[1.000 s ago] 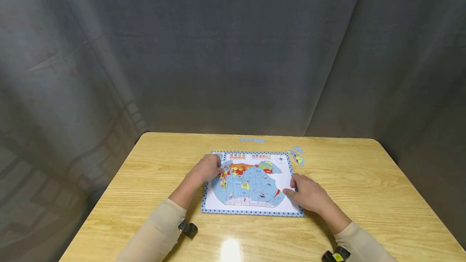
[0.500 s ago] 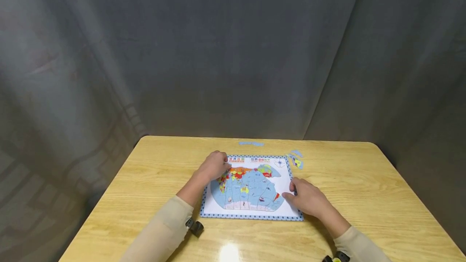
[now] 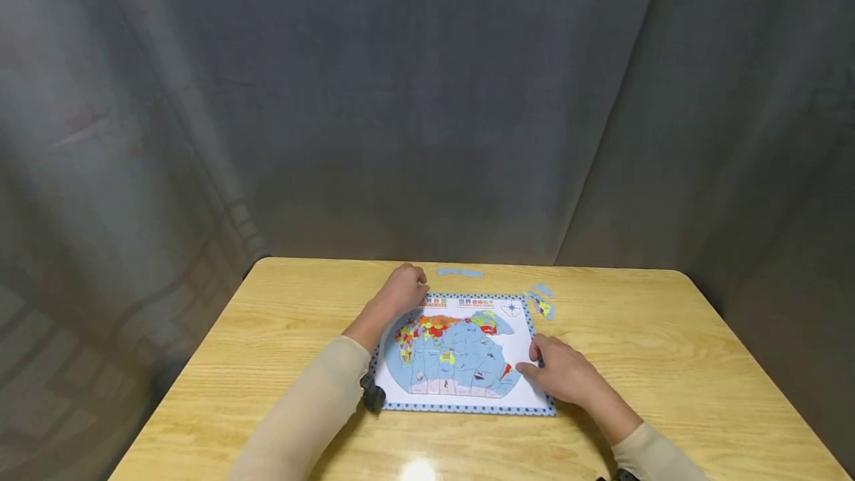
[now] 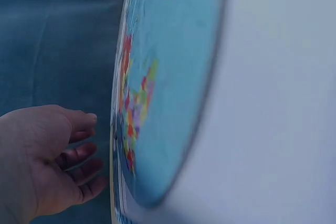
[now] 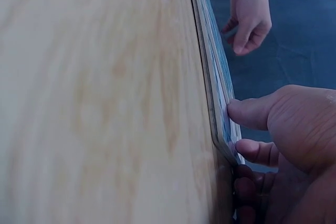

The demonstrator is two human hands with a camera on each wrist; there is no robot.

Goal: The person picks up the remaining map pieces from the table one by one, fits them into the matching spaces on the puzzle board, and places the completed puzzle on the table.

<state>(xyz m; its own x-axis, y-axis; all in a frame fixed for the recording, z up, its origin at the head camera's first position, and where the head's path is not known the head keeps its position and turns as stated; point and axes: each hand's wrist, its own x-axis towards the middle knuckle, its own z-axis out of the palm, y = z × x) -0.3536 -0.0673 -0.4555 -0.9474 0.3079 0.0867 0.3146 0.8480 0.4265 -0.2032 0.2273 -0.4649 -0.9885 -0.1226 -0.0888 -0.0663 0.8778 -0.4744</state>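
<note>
A world map jigsaw puzzle [image 3: 461, 351] lies on the table, framed by a white board with a blue dotted border. My left hand [image 3: 402, 289] is over the board's far left corner, its fingers loosely bent; the left wrist view shows nothing held in this hand [image 4: 50, 161]. At the right edge, my right hand [image 3: 564, 370] grips the board, thumb on its face. In the right wrist view this thumb [image 5: 254, 113] meets the board [image 5: 223, 98], with the other fingers bent along its edge. A white gap shows in the map's upper right.
Light blue puzzle pieces [image 3: 459, 272] lie in a row beyond the board's far edge. More loose pieces [image 3: 542, 304], some with coloured land, lie by its far right corner. A grey curtain [image 3: 427, 110] hangs behind the wooden table [image 3: 668, 362].
My left hand has moved away from me and to the right, from the board's left side to its far left corner. The right hand has stayed at the right edge.
</note>
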